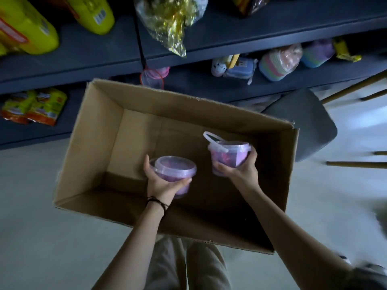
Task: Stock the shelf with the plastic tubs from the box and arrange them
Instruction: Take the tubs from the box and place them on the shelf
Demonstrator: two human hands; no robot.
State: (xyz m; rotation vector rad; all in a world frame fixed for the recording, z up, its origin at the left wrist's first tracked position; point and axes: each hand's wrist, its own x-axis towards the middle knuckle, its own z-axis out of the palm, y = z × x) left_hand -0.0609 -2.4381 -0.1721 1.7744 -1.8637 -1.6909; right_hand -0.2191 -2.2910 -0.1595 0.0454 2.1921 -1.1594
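Note:
A large open cardboard box [100, 126] lies on the floor in front of the dark blue shelf [240, 34]; its visible floor holds nothing else. My left hand [161, 183] grips a translucent purple tub [174, 171] with a clear lid, held over the box. My right hand [240, 170] holds a second purple tub [228, 158], its white handle sticking up to the left. A pink-rimmed clear tub [152, 78] stands on the lower shelf just behind the box's far wall.
Yellow-green packs [27, 28] and a crinkly gold bag [169, 19] sit on the upper shelf. Pastel stacked cups [276, 61] and small packets occupy the lower shelf. A grey chair [303, 122] with wooden legs stands right of the box. Snack bags [35, 105] lie lower left.

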